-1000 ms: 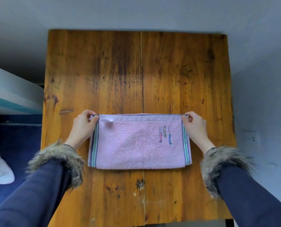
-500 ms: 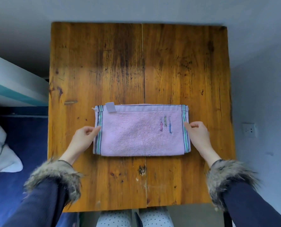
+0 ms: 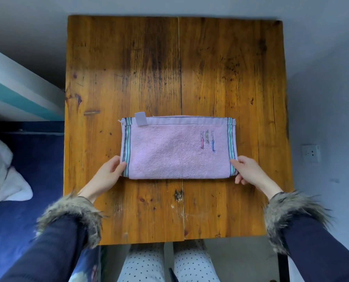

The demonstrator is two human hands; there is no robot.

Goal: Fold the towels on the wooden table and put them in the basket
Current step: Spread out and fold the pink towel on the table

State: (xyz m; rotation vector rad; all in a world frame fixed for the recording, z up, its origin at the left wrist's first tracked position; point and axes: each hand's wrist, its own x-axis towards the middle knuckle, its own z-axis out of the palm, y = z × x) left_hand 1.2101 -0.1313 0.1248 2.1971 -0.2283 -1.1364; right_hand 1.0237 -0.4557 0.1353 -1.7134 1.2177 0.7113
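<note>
A pink towel (image 3: 175,153) lies folded into a long flat rectangle in the middle of the wooden table (image 3: 128,68). It has green and dark stripes at both short ends, small coloured embroidery at the right, and a label at its far left corner. My left hand (image 3: 108,176) pinches the near left corner, thumb on the stripes. My right hand (image 3: 249,171) pinches the near right corner, thumb on top and fingers curled under the edge. No basket is in view.
A bed with a dark blue cover (image 3: 27,180) and a white pillow (image 3: 0,165) stands to the left of the table. On the right is a grey wall with a socket (image 3: 310,153). My knees (image 3: 169,263) show below the table's near edge.
Both hands let go of the towel's far corners and slid back along its short ends to the near corners. The towel stays flat where it was laid.
</note>
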